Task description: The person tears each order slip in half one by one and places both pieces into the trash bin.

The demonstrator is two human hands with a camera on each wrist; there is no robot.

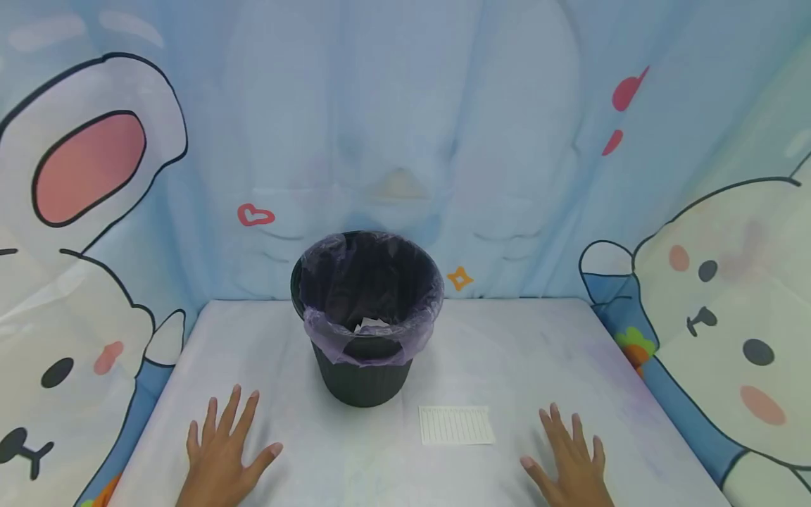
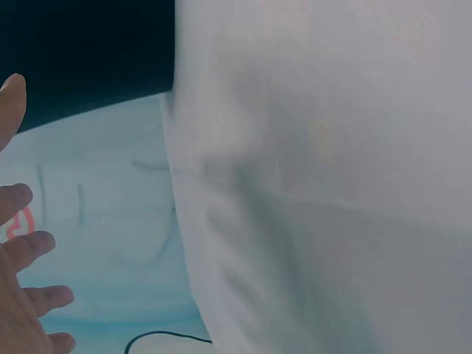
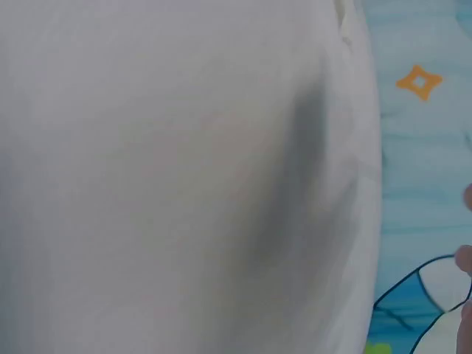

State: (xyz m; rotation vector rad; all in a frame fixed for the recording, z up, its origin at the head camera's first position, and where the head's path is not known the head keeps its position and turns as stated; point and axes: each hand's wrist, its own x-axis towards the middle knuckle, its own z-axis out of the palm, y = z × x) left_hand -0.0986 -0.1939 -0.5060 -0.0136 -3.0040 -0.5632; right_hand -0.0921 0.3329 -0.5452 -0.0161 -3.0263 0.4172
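A black trash bin [image 1: 361,377] stands toward the back of the white table, lined with a translucent purple bag [image 1: 415,341]. Some white paper [image 1: 372,324] shows inside it. In front of the bin, slightly right, a white lined paper slip [image 1: 456,425] lies flat. My left hand [image 1: 218,458] is spread at the front left, holding nothing. At the front right my right hand [image 1: 570,468] is likewise spread, nearest to the slip but apart from it. The left wrist view shows the bin's dark side [image 2: 88,51] near the left fingers; the right wrist view catches only fingertips [image 3: 463,258].
A white cloth covers the table [image 1: 507,352]. Behind it hangs a light blue curtain [image 1: 399,105] with cartoon prints, which also runs along the left and right sides. The bin stands close to the table's back edge.
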